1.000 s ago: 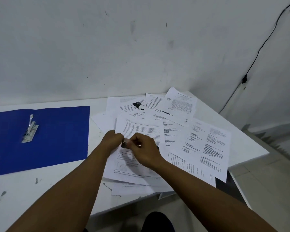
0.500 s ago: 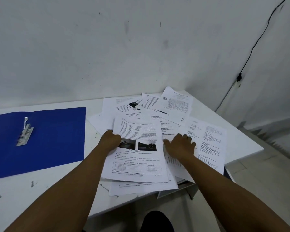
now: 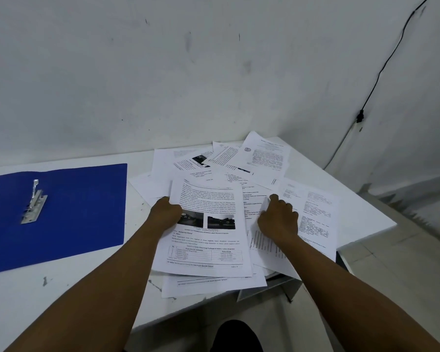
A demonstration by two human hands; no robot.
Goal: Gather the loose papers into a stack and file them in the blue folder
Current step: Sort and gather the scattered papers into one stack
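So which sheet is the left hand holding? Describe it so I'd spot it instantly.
Start at the blue folder on the white table; the paper pile lies to its right. The top sheet, gripped at its edge by the left hand, alone shows two dark photos above a table.

A plain office or study corner: a white counter (image 3: pixel 61 288) set against a bare, scuffed white wall (image 3: pixel 163 72), printed papers (image 3: pixel 208 224) strewn at centre, an open blue folder (image 3: pixel 81 212) at left, a black cable (image 3: pixel 381 69) at upper right
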